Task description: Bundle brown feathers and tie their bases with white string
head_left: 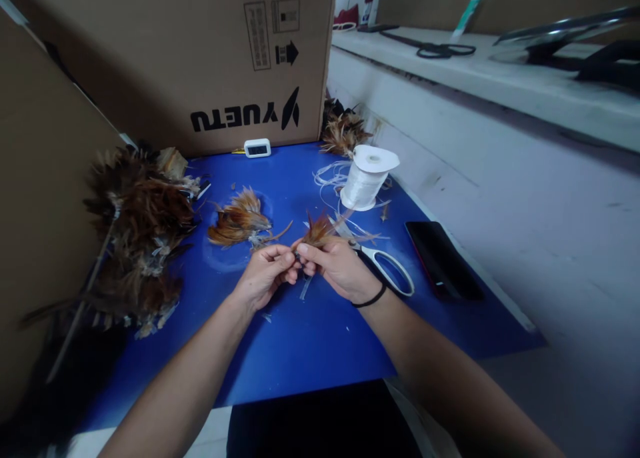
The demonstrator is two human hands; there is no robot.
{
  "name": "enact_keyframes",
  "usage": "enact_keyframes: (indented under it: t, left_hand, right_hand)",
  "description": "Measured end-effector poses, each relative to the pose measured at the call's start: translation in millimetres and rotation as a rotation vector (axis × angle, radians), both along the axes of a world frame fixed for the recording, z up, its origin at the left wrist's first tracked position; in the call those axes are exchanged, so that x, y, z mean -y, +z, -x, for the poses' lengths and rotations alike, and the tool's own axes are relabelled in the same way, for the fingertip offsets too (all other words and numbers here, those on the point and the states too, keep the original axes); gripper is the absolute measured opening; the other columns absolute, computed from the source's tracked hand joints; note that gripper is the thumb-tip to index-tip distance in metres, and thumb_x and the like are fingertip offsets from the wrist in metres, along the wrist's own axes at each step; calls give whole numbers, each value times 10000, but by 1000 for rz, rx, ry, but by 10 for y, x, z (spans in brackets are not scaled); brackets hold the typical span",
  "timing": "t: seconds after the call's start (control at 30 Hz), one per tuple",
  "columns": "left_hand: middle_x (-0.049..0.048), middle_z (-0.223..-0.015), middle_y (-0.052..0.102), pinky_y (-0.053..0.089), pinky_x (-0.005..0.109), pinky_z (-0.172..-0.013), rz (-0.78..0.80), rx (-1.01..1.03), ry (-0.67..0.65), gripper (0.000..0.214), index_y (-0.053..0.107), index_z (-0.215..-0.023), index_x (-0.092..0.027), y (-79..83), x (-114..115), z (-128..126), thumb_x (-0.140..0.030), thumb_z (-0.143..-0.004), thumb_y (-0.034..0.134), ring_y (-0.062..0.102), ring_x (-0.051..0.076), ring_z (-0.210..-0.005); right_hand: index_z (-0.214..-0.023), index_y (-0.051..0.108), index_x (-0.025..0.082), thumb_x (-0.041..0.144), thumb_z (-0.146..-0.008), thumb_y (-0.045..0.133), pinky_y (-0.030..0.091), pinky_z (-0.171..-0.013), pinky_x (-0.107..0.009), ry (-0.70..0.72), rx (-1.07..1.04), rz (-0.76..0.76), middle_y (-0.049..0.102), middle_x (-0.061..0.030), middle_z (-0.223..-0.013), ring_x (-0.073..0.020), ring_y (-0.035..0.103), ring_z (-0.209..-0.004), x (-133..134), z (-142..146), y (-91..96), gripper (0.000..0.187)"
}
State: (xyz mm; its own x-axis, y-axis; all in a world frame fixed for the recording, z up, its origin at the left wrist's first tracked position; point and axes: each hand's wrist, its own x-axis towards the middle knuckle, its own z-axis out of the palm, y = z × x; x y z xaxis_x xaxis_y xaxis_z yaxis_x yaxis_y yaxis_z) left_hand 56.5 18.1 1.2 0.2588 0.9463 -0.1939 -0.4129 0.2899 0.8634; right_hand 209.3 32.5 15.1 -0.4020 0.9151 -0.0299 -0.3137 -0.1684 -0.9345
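Note:
My left hand (264, 273) and my right hand (336, 266) meet over the blue table top (310, 338), fingers pinched together on the quill ends of a small bundle of brown feathers (319, 229) that fans up and away from me. A white thread runs from the bundle toward the white thread spool (367, 177) behind it. White-handled scissors (385, 266) lie just right of my right hand, partly under it. A loose tuft of brown feathers (239, 221) lies a little beyond my left hand.
A big heap of dark brown feathers (137, 235) fills the left side. A cardboard box (200, 51) stands at the back with a small white timer (257, 148) before it. A black phone (443, 261) lies right. More feathers (344, 131) sit behind the spool.

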Motion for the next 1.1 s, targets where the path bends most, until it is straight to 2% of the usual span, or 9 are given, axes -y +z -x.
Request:
enact_keyframes:
  t: [0.2,0.4,0.63,0.83,0.93,1.03,1.1]
  left_hand:
    - [18,-628,638,462,164,-461,8,-63,-42,203,608,-696,-112,32,25,3,-276,-692,728,567,68,-473]
    - [57,-701,654,482,190,-472,54,-2,-134,308,623,-760,-100,33,24,13,-407,-775,622,599,94,-507]
    - [34,-673,661,478,189,-461,1,5,-139,295,631,-792,-111,-16,30,24,-362,-674,732,586,86,-470]
    - [27,-626,643,459,196,-445,-18,-61,-100,288,600,-690,-107,-3,33,2,-359,-667,736,568,85,-444]
    - [19,-626,633,447,193,-443,-4,-104,-35,293,604,-748,-112,10,14,-1,-374,-682,720,559,82,-449]
    - [2,-608,606,426,174,-447,-4,-130,106,288,610,-798,-112,4,-32,24,-375,-714,692,533,62,-453]
    - [-10,-594,583,408,163,-443,-15,-132,196,282,610,-787,-110,-9,-67,52,-371,-716,689,504,46,-444]
  right_hand:
    - [-708,644,133,340,-754,661,346,-496,-232,-3,59,-77,548,21,-562,-71,442,-497,-15,0,-21,213]
    - [-760,647,144,341,-761,659,348,-522,-226,-12,37,-113,557,21,-615,-75,472,-554,-38,-26,-30,197]
    - [-738,637,137,372,-741,671,349,-535,-230,18,17,-7,572,10,-620,-80,487,-562,-27,-28,-19,237]
    - [-701,619,138,378,-761,648,345,-527,-238,48,34,-59,561,11,-581,-86,469,-539,-8,-13,2,249]
    - [-693,618,144,397,-767,634,339,-515,-249,-40,171,-153,525,23,-556,-89,435,-513,-52,-57,-8,264]
    - [-658,623,159,388,-772,628,368,-571,-276,-230,475,-384,542,7,-577,-119,477,-558,-120,-126,-56,256]
    - [-653,633,173,356,-785,617,387,-626,-295,-308,693,-547,599,-23,-646,-149,528,-621,-155,-159,-108,227]
